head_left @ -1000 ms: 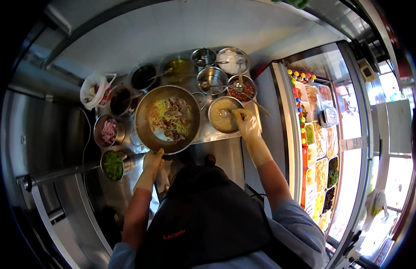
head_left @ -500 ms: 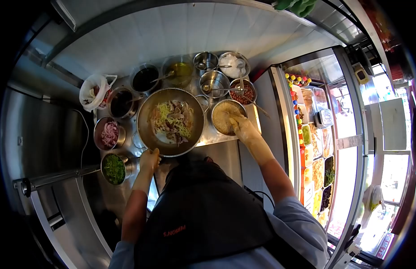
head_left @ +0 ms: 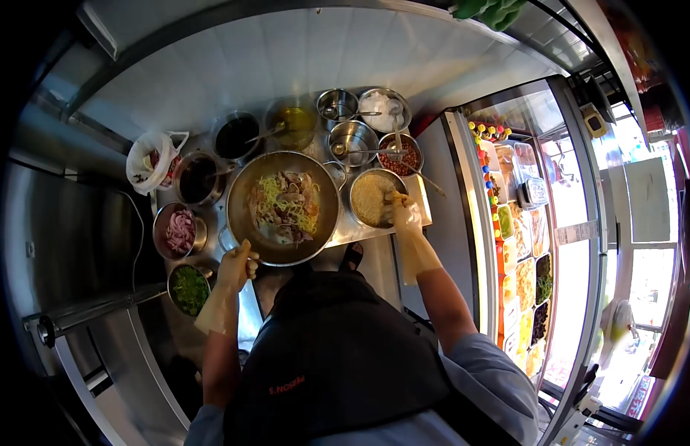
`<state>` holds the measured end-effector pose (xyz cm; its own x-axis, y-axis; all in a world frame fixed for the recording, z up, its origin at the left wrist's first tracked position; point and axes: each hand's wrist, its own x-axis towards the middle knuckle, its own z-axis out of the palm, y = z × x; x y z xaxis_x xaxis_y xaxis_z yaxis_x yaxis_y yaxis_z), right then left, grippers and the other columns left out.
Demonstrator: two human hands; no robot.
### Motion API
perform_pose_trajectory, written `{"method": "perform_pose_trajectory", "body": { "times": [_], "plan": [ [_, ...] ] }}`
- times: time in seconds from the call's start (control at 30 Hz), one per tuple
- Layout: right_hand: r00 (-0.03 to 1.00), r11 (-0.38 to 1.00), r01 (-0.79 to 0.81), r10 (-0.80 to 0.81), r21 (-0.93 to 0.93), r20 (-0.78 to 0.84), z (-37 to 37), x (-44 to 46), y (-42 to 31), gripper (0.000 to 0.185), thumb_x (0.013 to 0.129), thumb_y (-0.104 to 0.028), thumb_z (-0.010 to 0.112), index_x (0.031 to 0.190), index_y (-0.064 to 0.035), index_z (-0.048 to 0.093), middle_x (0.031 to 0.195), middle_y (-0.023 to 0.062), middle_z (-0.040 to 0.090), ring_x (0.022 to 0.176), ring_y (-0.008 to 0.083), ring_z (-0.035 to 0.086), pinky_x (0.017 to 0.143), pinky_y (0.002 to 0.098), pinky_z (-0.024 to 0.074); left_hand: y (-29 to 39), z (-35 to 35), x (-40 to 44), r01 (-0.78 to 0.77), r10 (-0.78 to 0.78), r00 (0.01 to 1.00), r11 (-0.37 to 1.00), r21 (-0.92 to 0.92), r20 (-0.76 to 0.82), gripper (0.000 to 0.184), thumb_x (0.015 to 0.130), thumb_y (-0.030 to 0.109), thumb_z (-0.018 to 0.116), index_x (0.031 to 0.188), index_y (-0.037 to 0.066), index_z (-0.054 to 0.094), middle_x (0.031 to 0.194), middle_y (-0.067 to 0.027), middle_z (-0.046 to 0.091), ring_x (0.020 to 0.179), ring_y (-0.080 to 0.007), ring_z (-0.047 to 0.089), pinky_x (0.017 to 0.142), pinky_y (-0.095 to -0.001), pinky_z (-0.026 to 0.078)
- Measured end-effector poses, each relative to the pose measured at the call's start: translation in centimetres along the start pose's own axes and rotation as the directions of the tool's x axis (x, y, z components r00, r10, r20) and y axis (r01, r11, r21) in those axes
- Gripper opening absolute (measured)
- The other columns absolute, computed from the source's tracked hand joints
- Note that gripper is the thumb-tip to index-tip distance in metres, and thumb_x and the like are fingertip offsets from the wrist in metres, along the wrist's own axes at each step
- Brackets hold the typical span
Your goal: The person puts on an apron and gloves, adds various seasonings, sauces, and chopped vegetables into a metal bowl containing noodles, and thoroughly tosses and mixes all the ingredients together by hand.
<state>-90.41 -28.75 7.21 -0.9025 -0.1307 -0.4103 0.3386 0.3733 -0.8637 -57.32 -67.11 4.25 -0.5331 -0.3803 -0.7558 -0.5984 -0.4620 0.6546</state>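
Note:
A wide two-handled metal pan (head_left: 241, 178) holds a mix of pale green shreds and brownish-purple meat-like pieces (head_left: 287, 204). At its near left rim, my left hand (head_left: 238, 267) in a clear glove is closed, its fingers curled against the edge. To the right of the pan stands a metal bowl of fine tan grains (head_left: 372, 197) that look like sesame seeds. My right hand (head_left: 406, 214), also gloved, is at this bowl's right side with fingers drawn together over the rim; what they pinch is hidden.
Behind the pan are containers of dark liquid (head_left: 237, 136) and yellow oil (head_left: 294, 125), plus peanuts (head_left: 401, 156) and a white substance (head_left: 382, 111). Sliced onion (head_left: 181, 231) and chopped greens (head_left: 189, 289) stand left. A glass display case (head_left: 523, 245) borders the right.
My right hand has drawn back from the grains toward the bowl's right rim. My left hand has shifted slightly left and down at the pan's edge, and the food looks rearranged.

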Motion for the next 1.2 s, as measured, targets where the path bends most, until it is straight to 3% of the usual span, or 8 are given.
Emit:
{"method": "perform_pose_trajectory", "body": {
  "times": [0.07,0.13,0.27,0.73,1.0,1.07,1.13,1.2],
  "plan": [
    [0.997,0.998,-0.019,0.014,-0.068,-0.074,0.3,1.4,1.7,0.039,0.114,-0.037,0.057,0.106,-0.0049,0.078,0.076,0.0059,0.073,0.058,0.0150,0.063,0.055,0.0300,0.0509,1.8,2.5,0.0,-0.034,0.038,0.999,0.990,-0.138,0.021,0.044,0.107,0.047,0.070,0.093,0.005,0.068,0.063,-0.0055,0.059,0.047,-0.0174,0.049,0.046,-0.0335,0.040],
    [0.989,0.921,-0.147,0.137,0.361,0.052,-1.0,2.0,2.2,0.039,0.115,-0.032,0.054,0.102,-0.0019,0.076,0.073,0.0066,0.070,0.055,0.0156,0.058,0.052,0.0295,0.0471,2.6,3.2,0.2,-0.039,0.044,0.998,0.990,-0.133,0.036,0.044,0.109,0.044,0.068,0.091,0.004,0.068,0.062,-0.0056,0.058,0.049,-0.0182,0.049,0.047,-0.0349,0.040],
    [0.968,0.836,-0.171,0.241,0.522,-0.070,-2.3,1.1,2.1,0.039,0.115,-0.027,0.052,0.102,0.0022,0.075,0.073,0.0084,0.069,0.053,0.0152,0.054,0.050,0.0285,0.0444,1.8,2.9,1.5,0.004,-0.005,1.000,0.988,-0.151,-0.006,0.043,0.111,0.041,0.064,0.089,0.003,0.068,0.062,-0.0063,0.059,0.048,-0.0187,0.050,0.046,-0.0347,0.040],
    [0.982,0.842,-0.064,0.149,0.536,-0.116,-0.9,-1.0,0.7,0.039,0.115,-0.031,0.055,0.110,0.0014,0.076,0.074,0.0070,0.069,0.052,0.0137,0.054,0.048,0.0263,0.0410,1.3,2.3,2.5,-0.037,0.035,0.999,0.991,-0.129,-0.015,0.041,0.111,0.038,0.064,0.093,0.001,0.069,0.064,-0.0102,0.063,0.045,-0.0203,0.051,0.043,-0.0350,0.042],
    [0.993,0.829,-0.059,-0.005,0.556,0.114,7.6,-0.9,-0.9,0.042,0.115,-0.038,0.055,0.118,-0.0016,0.076,0.076,0.0044,0.071,0.054,0.0117,0.054,0.047,0.0257,0.0418,1.6,2.5,2.6,-0.002,-0.002,0.999,0.996,-0.094,-0.047,0.044,0.111,0.039,0.062,0.094,-0.001,0.067,0.066,-0.0122,0.064,0.046,-0.0207,0.052,0.044,-0.0355,0.044],
    [0.967,0.835,-0.189,0.067,0.517,0.247,11.9,-2.7,-3.6,0.041,0.116,-0.036,0.055,0.118,-0.0013,0.076,0.077,0.0045,0.071,0.054,0.0120,0.054,0.047,0.0262,0.0422,1.9,2.7,2.5,0.019,-0.027,0.997,0.995,-0.101,-0.075,0.044,0.112,0.039,0.061,0.093,-0.001,0.067,0.068,-0.0129,0.066,0.046,-0.0206,0.053,0.045,-0.0351,0.045],
    [0.946,0.949,-0.114,0.013,0.294,0.323,14.9,-3.1,-3.8,0.041,0.116,-0.036,0.056,0.115,-0.0018,0.077,0.076,0.0058,0.071,0.054,0.0122,0.056,0.048,0.0266,0.0435,1.8,2.6,2.6,0.012,-0.020,0.998,0.993,-0.119,-0.067,0.044,0.112,0.037,0.062,0.094,-0.002,0.068,0.066,-0.0131,0.063,0.045,-0.0216,0.051,0.043,-0.0356,0.044],
    [0.949,0.917,-0.093,-0.036,0.388,0.313,16.5,-2.4,-4.1,0.039,0.115,-0.036,0.057,0.114,-0.0023,0.077,0.077,0.0066,0.072,0.056,0.0123,0.059,0.049,0.0263,0.0452,1.8,2.6,2.7,0.012,-0.021,0.997,0.992,-0.127,-0.076,0.045,0.112,0.037,0.061,0.094,-0.003,0.068,0.066,-0.0139,0.064,0.045,-0.0219,0.051,0.044,-0.0359,0.044]
  ]
}}
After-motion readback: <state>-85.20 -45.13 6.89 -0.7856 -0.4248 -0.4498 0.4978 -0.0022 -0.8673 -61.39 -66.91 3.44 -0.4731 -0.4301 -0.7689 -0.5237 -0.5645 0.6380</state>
